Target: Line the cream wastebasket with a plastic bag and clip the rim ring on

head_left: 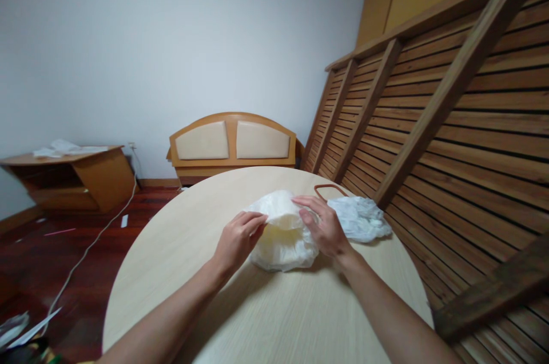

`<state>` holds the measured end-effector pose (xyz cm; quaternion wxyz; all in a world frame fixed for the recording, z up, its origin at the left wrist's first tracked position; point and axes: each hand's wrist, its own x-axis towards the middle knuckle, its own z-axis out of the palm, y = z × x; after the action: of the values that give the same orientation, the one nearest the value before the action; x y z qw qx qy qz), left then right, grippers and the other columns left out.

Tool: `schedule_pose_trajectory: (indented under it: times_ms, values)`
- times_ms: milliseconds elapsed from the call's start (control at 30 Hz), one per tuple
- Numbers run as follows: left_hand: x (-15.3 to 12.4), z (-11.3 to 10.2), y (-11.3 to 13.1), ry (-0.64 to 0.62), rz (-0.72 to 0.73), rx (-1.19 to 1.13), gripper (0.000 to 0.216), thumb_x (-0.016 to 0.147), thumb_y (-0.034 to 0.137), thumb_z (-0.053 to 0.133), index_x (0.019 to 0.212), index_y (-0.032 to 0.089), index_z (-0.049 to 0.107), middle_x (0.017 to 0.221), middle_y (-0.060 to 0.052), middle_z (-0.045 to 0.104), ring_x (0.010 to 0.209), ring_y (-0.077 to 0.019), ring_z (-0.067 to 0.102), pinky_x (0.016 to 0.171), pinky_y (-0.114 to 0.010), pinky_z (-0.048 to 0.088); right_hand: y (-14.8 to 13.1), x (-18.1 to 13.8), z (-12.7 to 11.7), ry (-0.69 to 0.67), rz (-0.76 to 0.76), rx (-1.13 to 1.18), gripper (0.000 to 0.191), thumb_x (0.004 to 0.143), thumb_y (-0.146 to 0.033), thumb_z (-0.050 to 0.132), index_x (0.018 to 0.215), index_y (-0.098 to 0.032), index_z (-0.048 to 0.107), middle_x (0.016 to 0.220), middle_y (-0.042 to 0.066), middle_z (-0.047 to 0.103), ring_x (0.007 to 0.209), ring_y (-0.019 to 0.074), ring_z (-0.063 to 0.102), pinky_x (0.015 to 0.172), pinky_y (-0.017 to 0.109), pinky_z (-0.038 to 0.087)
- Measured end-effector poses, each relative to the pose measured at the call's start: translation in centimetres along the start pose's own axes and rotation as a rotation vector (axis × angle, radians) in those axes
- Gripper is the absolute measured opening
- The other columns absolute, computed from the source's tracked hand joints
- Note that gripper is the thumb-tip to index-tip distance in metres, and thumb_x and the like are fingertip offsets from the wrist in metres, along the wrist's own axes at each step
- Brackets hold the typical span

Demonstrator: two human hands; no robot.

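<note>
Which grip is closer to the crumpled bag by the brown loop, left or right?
Right. The right grip is just left of the crumpled bag in the picture; the left grip is farther away, across the white bag.

Pale wall, dark reddish floor; arched headboard, slatted wooden frame.
</note>
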<state>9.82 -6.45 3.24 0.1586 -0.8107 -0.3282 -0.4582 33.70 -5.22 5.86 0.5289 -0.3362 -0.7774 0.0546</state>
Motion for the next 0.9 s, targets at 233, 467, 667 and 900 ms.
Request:
schedule_pose_trajectory:
  times_ms: [233, 467, 667, 900]
  values:
    - [-0.1, 0.0, 0.3, -0.056, 0.065, 0.007, 0.018, 0.095, 0.018, 0.058, 0.11, 0.02, 0.068, 0.095, -0.006, 0.074, 0.083, -0.0176, 0.068, 0.071, -0.029, 0.059, -0.3, 0.3, 0.4, -0.062, 0.111, 0.176, 0.018, 0.088, -0.031, 0.064, 0.075, -0.021, 0.071, 0.083, 0.004, 0.075, 0.08, 0.0198, 0.069, 0.078, 0.034, 0.055]
    - [0.1, -0.1, 0.6, -0.099, 0.087, 0.026, 0.019, 0.097, 0.02, 0.055, 0.111, 0.02, 0.068, 0.097, -0.006, 0.074, 0.083, -0.0171, 0.067, 0.069, -0.028, 0.058, 1.4, 0.3, 0.4, -0.036, 0.285, 0.206, 0.022, 0.086, -0.038, 0.065, 0.079, -0.018, 0.073, 0.081, 0.005, 0.074, 0.078, 0.0204, 0.069, 0.073, 0.032, 0.053]
    - [0.0, 0.1, 0.3, -0.05, 0.065, -0.001, 0.019, 0.096, 0.02, 0.058, 0.11, 0.02, 0.07, 0.095, -0.007, 0.075, 0.082, -0.0174, 0.068, 0.07, -0.029, 0.059, 0.9, -0.1, 0.2, 0.063, 0.038, 0.023, 0.02, 0.094, -0.034, 0.057, 0.104, -0.021, 0.069, 0.101, 0.007, 0.072, 0.097, 0.0219, 0.066, 0.089, 0.039, 0.052]
    - [-0.1, 0.3, -0.2, 0.027, -0.046, -0.045, 0.018, 0.096, 0.024, 0.058, 0.105, 0.019, 0.072, 0.095, -0.007, 0.076, 0.083, -0.0178, 0.07, 0.073, -0.03, 0.06, 0.2, -0.4, 0.7, -0.195, -0.087, -0.089, 0.029, 0.096, -0.03, 0.056, 0.123, -0.022, 0.062, 0.124, 0.008, 0.068, 0.121, 0.024, 0.058, 0.107, 0.047, 0.044]
